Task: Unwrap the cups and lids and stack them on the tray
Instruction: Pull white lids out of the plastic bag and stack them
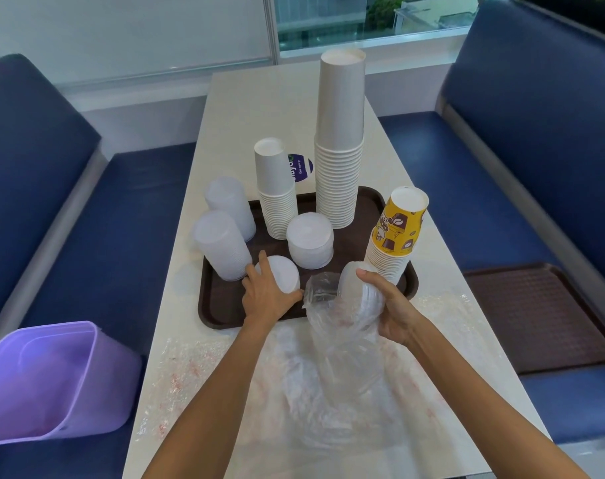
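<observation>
While left hand (267,294) cups round lid stack (283,273) | right hand (392,311) grips wrapped lids (351,283) (crinkly clear film (323,297))

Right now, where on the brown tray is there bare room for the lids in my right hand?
On the dark brown plastic tray: the near-left corner beside your left hand, and the gap between the white lid stack and yellow printed paper cups. The far half is crowded.

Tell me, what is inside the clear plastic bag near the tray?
A stack of white lids sticks out of the bag, held by the right hand. Crumpled plastic hides whether more lids lie deeper.
</observation>
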The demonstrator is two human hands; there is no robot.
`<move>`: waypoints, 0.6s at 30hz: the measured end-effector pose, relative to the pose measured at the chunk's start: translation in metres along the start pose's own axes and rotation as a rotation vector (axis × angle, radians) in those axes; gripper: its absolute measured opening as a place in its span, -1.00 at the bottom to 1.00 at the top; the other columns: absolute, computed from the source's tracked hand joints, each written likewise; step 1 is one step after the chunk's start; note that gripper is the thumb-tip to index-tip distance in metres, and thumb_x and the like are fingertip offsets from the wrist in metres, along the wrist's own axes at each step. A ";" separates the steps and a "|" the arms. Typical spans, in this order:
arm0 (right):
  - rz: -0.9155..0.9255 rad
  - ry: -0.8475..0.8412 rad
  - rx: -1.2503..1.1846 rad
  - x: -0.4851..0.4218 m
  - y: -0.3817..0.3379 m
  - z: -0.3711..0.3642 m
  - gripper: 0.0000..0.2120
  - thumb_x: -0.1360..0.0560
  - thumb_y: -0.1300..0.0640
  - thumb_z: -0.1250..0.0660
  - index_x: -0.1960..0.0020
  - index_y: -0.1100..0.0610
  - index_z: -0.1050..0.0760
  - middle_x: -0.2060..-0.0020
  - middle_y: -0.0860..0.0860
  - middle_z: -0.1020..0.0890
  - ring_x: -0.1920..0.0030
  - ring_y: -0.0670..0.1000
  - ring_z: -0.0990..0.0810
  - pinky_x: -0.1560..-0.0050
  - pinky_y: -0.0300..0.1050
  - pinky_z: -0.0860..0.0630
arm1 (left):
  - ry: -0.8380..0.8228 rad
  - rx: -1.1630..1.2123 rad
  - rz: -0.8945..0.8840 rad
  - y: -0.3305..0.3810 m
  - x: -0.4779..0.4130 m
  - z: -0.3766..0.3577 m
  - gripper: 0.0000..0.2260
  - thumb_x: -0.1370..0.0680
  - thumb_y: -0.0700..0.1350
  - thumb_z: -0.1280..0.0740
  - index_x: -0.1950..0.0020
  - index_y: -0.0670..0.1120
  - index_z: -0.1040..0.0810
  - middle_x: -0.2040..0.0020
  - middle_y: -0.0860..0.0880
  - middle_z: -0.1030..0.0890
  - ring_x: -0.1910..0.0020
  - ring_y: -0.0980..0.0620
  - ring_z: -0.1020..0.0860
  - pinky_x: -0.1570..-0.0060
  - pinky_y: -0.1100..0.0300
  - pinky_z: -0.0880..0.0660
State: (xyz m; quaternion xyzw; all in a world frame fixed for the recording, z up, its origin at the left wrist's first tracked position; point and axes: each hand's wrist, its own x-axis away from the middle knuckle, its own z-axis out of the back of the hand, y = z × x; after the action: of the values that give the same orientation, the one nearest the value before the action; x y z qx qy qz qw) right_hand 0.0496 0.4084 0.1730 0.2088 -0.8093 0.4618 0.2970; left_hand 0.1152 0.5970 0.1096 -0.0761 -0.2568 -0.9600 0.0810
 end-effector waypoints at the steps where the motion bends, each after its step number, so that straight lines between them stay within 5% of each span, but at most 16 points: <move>1: 0.001 -0.006 0.002 0.000 0.000 0.000 -0.92 -0.53 0.08 -0.26 0.03 0.00 -0.35 0.07 0.14 -0.50 0.06 0.14 -0.51 0.00 0.14 -0.50 | -0.009 0.017 -0.004 0.000 0.001 0.002 0.01 -0.34 0.23 -0.48 -0.54 -0.06 0.08 -0.43 -0.18 -0.13 -0.40 -0.24 -0.20 -0.24 -0.16 -0.35; 5: -0.008 -0.041 0.013 0.003 0.001 -0.002 -0.78 -0.42 0.03 -0.32 -0.02 0.02 -0.36 0.05 0.16 -0.52 0.03 0.15 -0.53 0.01 0.13 -0.51 | 0.161 0.191 -0.088 0.007 0.015 0.021 -0.13 -0.41 0.12 -0.46 -0.54 -0.08 -0.05 -0.45 -0.17 -0.17 -0.41 -0.17 -0.21 -0.32 -0.08 -0.29; 8: -0.010 -0.047 0.036 0.005 0.001 -0.006 -0.87 -0.51 0.02 -0.26 0.00 0.04 -0.38 0.09 0.16 -0.53 0.08 0.13 -0.54 0.07 0.08 -0.52 | 0.343 0.544 -0.193 0.023 0.038 0.039 -0.46 -0.48 -0.13 -0.42 -0.41 -0.07 -0.31 -0.30 -0.06 -0.40 -0.22 0.04 -0.42 -0.20 0.28 -0.37; 12: 0.001 -0.129 0.055 0.008 0.004 -0.011 -0.77 -0.46 -0.03 -0.30 -0.03 0.09 -0.47 0.20 0.15 -0.64 0.13 0.12 -0.60 0.08 0.04 -0.56 | 0.053 0.806 -0.313 0.045 0.067 0.048 -0.78 -0.52 -0.20 -0.38 -0.13 -0.01 -0.51 0.04 0.06 -0.58 0.10 0.23 -0.56 0.15 0.42 -0.48; 15: 0.030 -0.248 0.073 0.010 0.005 -0.011 -0.71 -0.35 -0.03 -0.41 -0.02 0.08 -0.60 0.22 0.11 -0.70 0.19 0.07 -0.68 0.14 -0.03 -0.62 | -0.155 0.831 -0.325 0.048 0.080 0.036 -0.76 -0.49 -0.12 -0.42 -0.13 0.00 -0.53 -0.04 0.09 -0.58 0.03 0.17 -0.57 0.08 0.29 -0.56; 18: 0.023 -0.241 0.062 0.012 0.007 -0.011 -0.80 -0.49 -0.05 -0.29 0.01 0.05 -0.57 0.24 0.10 -0.70 0.19 0.07 -0.68 0.17 -0.03 -0.62 | -0.204 0.789 -0.319 0.047 0.086 0.025 -0.65 -0.45 -0.06 -0.46 -0.20 0.07 -0.48 -0.14 0.12 -0.53 -0.02 0.12 -0.56 0.07 0.38 -0.53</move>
State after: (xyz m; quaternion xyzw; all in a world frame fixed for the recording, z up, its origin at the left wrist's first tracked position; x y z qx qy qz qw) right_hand 0.0396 0.4204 0.1806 0.2625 -0.8268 0.4616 0.1857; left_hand 0.0428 0.5593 0.1698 -0.0932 -0.6192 -0.7764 -0.0713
